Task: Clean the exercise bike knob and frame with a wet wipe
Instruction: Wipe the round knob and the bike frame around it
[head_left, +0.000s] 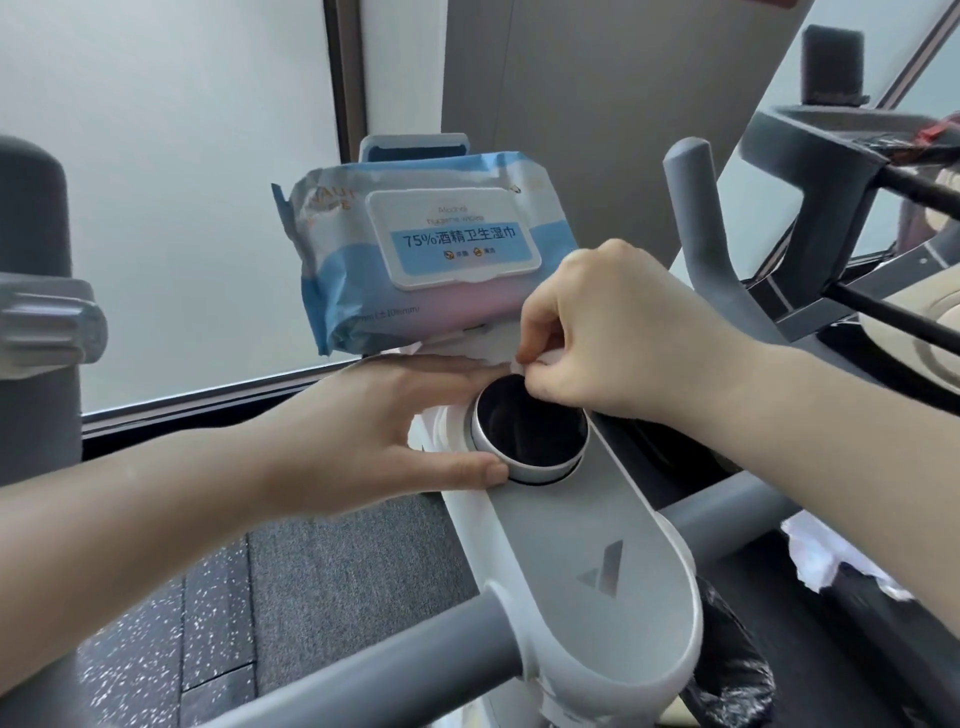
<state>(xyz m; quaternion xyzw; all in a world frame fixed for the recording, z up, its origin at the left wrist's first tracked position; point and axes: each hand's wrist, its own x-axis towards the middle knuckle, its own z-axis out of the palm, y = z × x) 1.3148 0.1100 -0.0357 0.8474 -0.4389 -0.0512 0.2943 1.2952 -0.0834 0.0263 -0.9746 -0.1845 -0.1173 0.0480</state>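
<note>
Two hands: right (618, 332) pinches white wipe (540, 361); left (395, 431) fingers straight beside black-faced knob (530, 431).

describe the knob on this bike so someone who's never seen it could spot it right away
Start at the blue and white wet wipe pack propped at the top of the exercise bike frame. Just below it, between the left hand and right hand, sits the knob. It is the only round part there: a glossy black face ringed in silver-white, raised from the flat grey panel.
</note>
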